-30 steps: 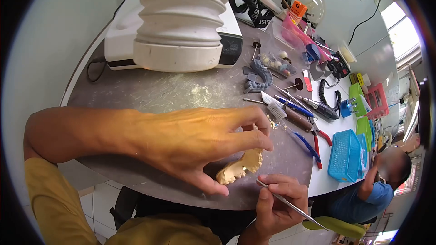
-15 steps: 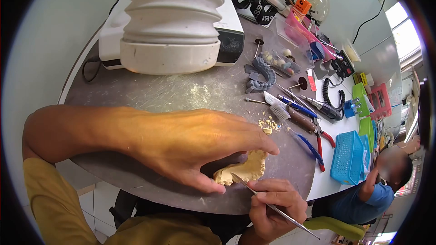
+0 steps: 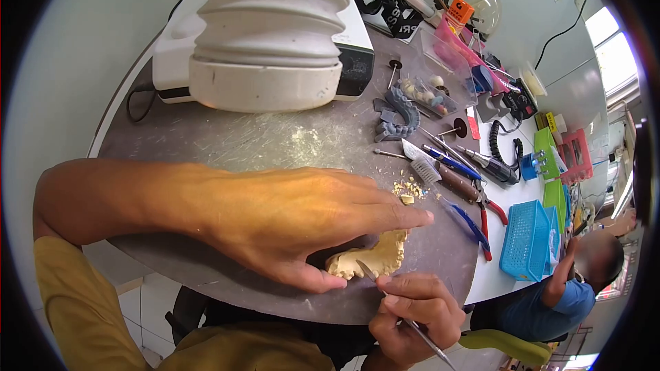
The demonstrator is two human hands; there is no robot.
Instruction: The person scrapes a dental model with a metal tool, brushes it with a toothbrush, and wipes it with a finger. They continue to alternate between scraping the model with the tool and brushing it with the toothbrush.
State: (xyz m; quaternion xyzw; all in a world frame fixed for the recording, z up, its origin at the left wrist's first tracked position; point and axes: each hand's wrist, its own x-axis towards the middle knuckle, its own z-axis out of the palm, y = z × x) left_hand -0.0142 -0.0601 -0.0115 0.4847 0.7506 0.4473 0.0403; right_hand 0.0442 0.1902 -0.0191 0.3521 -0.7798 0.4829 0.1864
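Observation:
A cream plaster dental cast [image 3: 371, 258] rests near the front edge of the bench. My left hand [image 3: 309, 223] lies over it, thumb at its left end and fingers along the far side, steadying it; part of the cast is hidden beneath the palm. In my right hand [image 3: 419, 316] is a slim metal dental carver [image 3: 427, 338], pinched like a pen. Its pointed tip touches or is very close to the cast's near toothed side. Just beyond my left fingertips lie cream plaster crumbs [image 3: 410, 187] and a small loose plaster piece [image 3: 407, 199].
A white ribbed suction duct [image 3: 267, 82] hangs over the back left. To the right lie a grey dental model [image 3: 399, 120], a brush [image 3: 426, 170], a knife [image 3: 457, 183], red-handled pliers [image 3: 487, 227] and a blue basket [image 3: 524, 240]. A person in a blue shirt [image 3: 550, 306] sits at far right.
The carver now stands steeper, with its rear end swung down and left. My left index finger reaches slightly farther right. The whole view has shifted a little.

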